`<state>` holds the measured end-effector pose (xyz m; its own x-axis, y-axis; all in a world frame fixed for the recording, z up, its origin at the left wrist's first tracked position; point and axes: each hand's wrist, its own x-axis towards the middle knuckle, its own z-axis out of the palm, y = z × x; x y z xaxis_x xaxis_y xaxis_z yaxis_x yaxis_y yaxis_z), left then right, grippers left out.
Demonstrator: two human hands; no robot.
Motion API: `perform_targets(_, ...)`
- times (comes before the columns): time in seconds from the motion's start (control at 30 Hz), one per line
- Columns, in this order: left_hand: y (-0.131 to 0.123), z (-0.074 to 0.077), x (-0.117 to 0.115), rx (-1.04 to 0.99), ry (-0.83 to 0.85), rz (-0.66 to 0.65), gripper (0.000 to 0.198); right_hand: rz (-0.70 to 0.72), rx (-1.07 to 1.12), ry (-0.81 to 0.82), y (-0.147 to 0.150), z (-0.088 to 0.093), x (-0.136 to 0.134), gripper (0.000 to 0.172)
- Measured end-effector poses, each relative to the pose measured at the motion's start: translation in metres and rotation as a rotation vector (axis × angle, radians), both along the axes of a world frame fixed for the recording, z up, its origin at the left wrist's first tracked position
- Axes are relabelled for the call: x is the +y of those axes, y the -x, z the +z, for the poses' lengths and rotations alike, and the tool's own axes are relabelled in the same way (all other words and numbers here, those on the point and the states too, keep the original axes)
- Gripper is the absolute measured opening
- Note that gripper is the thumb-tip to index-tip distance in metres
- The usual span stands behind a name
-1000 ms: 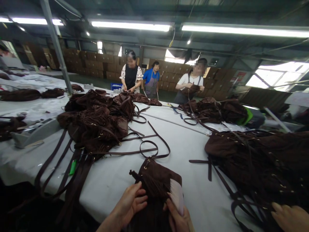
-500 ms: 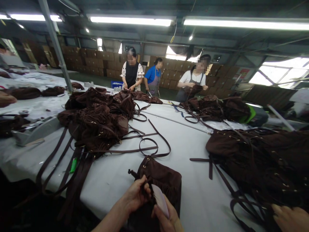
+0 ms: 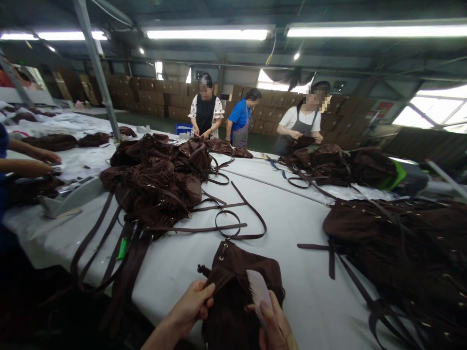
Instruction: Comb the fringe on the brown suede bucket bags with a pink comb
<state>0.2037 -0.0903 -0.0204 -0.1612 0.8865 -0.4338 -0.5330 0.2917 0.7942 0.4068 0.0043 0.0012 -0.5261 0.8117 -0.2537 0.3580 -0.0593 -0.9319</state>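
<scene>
A dark brown drawstring bag [image 3: 251,259] with gold eyelets lies in front of me on the white table. My left hand [image 3: 195,300] is closed, with thumb and fingers pinching the bag's material at its left side. My right hand [image 3: 276,324] is closed around a white comb [image 3: 257,288], which it holds tilted over the right part of the bag, teeth facing left. Whether the teeth touch the bag, I cannot tell. A thin brown strap [image 3: 255,237] curls on the table just beyond the bag.
Brown bags are heaped at left [image 3: 156,180] and right [image 3: 383,243], straps trailing. A green-handled tool [image 3: 122,248] lies among straps at the left edge. Several people work around the table, one person's hands [image 3: 40,160] at far left. A grey post [image 3: 97,68] stands left.
My right hand and the comb have moved right, away from my left hand. My left hand has shifted slightly left and down. A co-worker's arms have come further into view at left.
</scene>
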Motion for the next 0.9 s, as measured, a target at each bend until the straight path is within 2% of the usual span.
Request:
perform_targets(0.07, -0.005, 0.005, -0.008, 0.029, 0.001, -0.063, 0.063, -0.018, -0.01, 0.002, 0.008, 0.012, 0.001, 0.05)
perform_targets(0.17, -0.009, 0.014, -0.016, 0.06, 0.071, -0.126, 0.071, -0.002, -0.016, -0.077, 0.016, 0.031, 0.002, 0.041)
perform_targets(0.33, -0.012, 0.021, -0.025, 0.068, 0.095, -0.177, 0.068, 0.264, -0.076, -0.211, 0.023, 0.061, 0.005, 0.038)
perform_targets(0.43, -0.015, 0.02, -0.027, 0.154, 0.113, -0.206, 0.067, 0.341, -0.1, -0.373, 0.032, 0.069, 0.008, 0.042)
perform_targets(0.53, -0.018, 0.019, -0.025, 0.254, 0.152, -0.23, 0.061, 0.428, -0.174, -0.614, 0.046, 0.069, 0.01, 0.048)
perform_targets(0.6, -0.017, 0.022, -0.024, 0.304, 0.155, -0.228, 0.052, 0.515, -0.286, -0.748, 0.056, 0.064, 0.009, 0.062)
perform_targets(0.67, -0.013, 0.027, -0.022, 0.424, 0.115, -0.195, 0.042, 0.611, -0.389, -0.81, 0.063, 0.057, 0.006, 0.073)
perform_targets(0.77, -0.003, 0.042, -0.015, 0.715, 0.028, -0.159, 0.036, 0.659, -0.402, -0.69, 0.072, 0.042, -0.001, 0.073)
perform_targets(0.8, 0.001, 0.048, -0.012, 0.796, 0.006, -0.166, 0.035, 0.64, -0.353, -0.612, 0.075, 0.036, -0.003, 0.067)
perform_targets(0.9, 0.011, 0.069, 0.0, 0.919, -0.043, -0.196, 0.037, 0.59, -0.162, -0.421, 0.081, 0.022, -0.005, 0.031)
